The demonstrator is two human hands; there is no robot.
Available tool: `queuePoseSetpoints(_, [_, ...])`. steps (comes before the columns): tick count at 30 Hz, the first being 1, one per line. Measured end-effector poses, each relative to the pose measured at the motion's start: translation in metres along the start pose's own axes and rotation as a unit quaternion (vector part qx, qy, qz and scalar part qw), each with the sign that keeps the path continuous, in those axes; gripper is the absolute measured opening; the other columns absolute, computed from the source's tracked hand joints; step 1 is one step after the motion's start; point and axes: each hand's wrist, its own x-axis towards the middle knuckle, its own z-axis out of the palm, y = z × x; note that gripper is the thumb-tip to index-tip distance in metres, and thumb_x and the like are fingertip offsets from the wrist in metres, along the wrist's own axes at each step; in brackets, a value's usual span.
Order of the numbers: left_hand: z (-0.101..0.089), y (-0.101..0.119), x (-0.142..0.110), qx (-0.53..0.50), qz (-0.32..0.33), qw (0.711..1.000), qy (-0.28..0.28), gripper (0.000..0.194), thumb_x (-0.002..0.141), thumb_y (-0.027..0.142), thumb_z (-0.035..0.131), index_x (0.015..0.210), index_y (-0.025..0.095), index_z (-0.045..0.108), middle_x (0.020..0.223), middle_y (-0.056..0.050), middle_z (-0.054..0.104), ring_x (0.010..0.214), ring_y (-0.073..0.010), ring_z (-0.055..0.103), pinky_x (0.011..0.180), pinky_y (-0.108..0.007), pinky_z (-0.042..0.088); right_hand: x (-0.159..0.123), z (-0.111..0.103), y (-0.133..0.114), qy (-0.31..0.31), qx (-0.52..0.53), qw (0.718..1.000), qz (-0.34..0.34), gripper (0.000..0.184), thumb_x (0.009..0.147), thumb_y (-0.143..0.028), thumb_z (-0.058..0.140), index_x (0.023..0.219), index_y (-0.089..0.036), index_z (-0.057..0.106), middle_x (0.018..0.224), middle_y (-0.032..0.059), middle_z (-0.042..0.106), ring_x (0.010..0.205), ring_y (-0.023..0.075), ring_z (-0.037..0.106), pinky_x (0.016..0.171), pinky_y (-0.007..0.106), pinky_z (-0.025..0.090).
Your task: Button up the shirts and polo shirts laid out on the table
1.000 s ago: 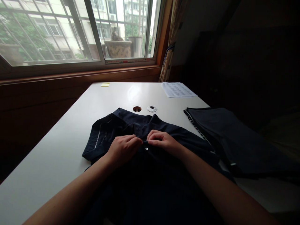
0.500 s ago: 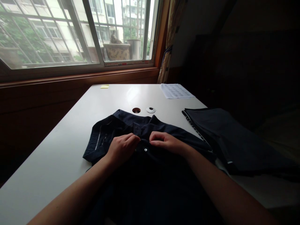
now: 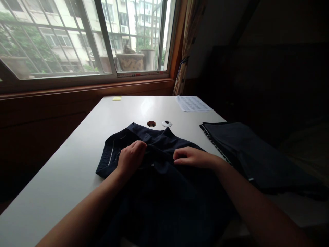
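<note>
from where i stand, a dark navy cloth garment [image 3: 167, 185] lies short of the smooth white table's [image 3: 66, 181] far edge: spread, yet creased; smoothing appears unfinished. small round white button [image 3: 152, 165]: fastening unconfirmed. right hand [image 3: 192, 157]: curled against cloth, grip indeterminable. left hand [image 3: 131, 156]: pinching fabric.

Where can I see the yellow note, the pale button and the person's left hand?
Yellow note [image 3: 117, 98]: head view, middle of its upper face.
Pale button [image 3: 152, 165]: head view, its visible face.
Left hand [image 3: 130, 155]: head view, back of the hand.
</note>
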Motion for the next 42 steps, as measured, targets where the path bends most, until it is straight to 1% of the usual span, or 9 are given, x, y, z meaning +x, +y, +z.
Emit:
queuePoseSetpoints(4, [-0.004,-0.007,0.002,-0.031,-0.028,0.999,0.014,0.014,0.099,0.025,0.051,0.090,0.020,0.061,0.089,-0.002,0.068,0.075,-0.0143,0.064,0.067,-0.024,0.043,0.003,-0.001,-0.001,0.004,0.017,1.000,-0.010,0.028,0.087,-0.046,0.065,0.094,-0.019,0.069,0.085,0.0005,0.064,0.076,0.0154,0.056,0.067,0.026,0.042])
queuePoseSetpoints(11, [-0.007,-0.006,0.004,-0.088,-0.060,0.994,0.025,0.013,0.097,0.027,0.053,0.092,0.020,0.063,0.082,-0.001,0.065,0.070,-0.0141,0.061,0.064,-0.024,0.044,0.011,0.002,-0.003,-0.008,0.041,0.999,-0.010,0.030,0.089,-0.047,0.062,0.096,-0.019,0.067,0.085,0.0000,0.062,0.074,0.0145,0.054,0.065,0.025,0.041])
queuePoseSetpoints(18, [-0.007,-0.007,0.005,-0.099,-0.062,0.993,0.024,0.012,0.096,0.027,0.054,0.091,0.020,0.063,0.083,-0.001,0.067,0.068,-0.0140,0.062,0.063,-0.024,0.045,0.027,0.016,-0.008,0.048,0.025,0.998,-0.044,0.031,0.091,-0.049,0.060,0.092,-0.019,0.068,0.083,0.0004,0.062,0.075,0.0161,0.055,0.068,0.027,0.041])
queuePoseSetpoints(21, [-0.007,-0.008,0.005,-0.103,-0.056,0.993,0.031,0.012,0.096,0.027,0.054,0.093,0.021,0.063,0.084,-0.002,0.068,0.070,-0.0147,0.063,0.064,-0.025,0.047,0.032,0.023,-0.003,0.062,0.085,0.994,-0.034,0.035,0.090,-0.052,0.059,0.087,-0.018,0.066,0.075,-0.0013,0.058,0.069,0.0141,0.051,0.065,0.026,0.039])
queuePoseSetpoints(23, [-0.007,-0.008,0.005,-0.102,-0.054,0.993,0.033,0.012,0.096,0.028,0.054,0.093,0.021,0.063,0.084,-0.002,0.068,0.070,-0.0148,0.063,0.064,-0.025,0.047,0.033,0.028,0.003,0.071,0.164,0.984,-0.018,0.038,0.088,-0.055,0.062,0.085,-0.017,0.064,0.072,-0.0026,0.054,0.065,0.0126,0.048,0.062,0.025,0.037])
queuePoseSetpoints(27, [-0.004,-0.007,0.004,-0.101,-0.050,0.993,0.023,0.013,0.097,0.028,0.053,0.091,0.021,0.063,0.082,-0.001,0.067,0.068,-0.0143,0.062,0.061,-0.024,0.046,0.033,0.035,0.013,0.091,0.319,0.943,0.006,0.039,0.080,-0.054,0.072,0.078,-0.017,0.060,0.066,-0.0043,0.051,0.059,0.0100,0.044,0.058,0.024,0.034])
queuePoseSetpoints(31, [-0.002,-0.006,0.003,-0.090,-0.030,0.995,0.015,0.011,0.097,0.025,0.052,0.092,0.021,0.062,0.082,-0.001,0.066,0.070,-0.0142,0.062,0.063,-0.024,0.045,0.031,0.036,0.014,0.106,0.414,0.904,0.024,0.036,0.076,-0.046,0.077,0.073,-0.017,0.057,0.063,-0.0050,0.048,0.054,0.0084,0.040,0.054,0.023,0.029])
queuePoseSetpoints(33, [-0.001,-0.006,0.002,-0.085,-0.024,0.996,0.010,0.011,0.097,0.024,0.052,0.092,0.021,0.061,0.085,-0.001,0.067,0.073,-0.0146,0.063,0.064,-0.024,0.045,0.030,0.036,0.013,0.110,0.435,0.893,0.031,0.034,0.075,-0.044,0.078,0.073,-0.017,0.057,0.062,-0.0048,0.048,0.054,0.0083,0.040,0.053,0.022,0.029])
queuePoseSetpoints(42, [-0.004,-0.003,0.001,-0.068,-0.021,0.997,0.021,0.010,0.096,0.023,0.055,0.101,0.021,0.063,0.091,-0.002,0.069,0.069,-0.0121,0.063,0.063,-0.022,0.048,0.027,0.033,0.018,0.098,0.374,0.922,0.030,0.029,0.079,-0.043,0.074,0.076,-0.015,0.067,0.062,-0.0032,0.053,0.055,0.0085,0.043,0.054,0.023,0.030])
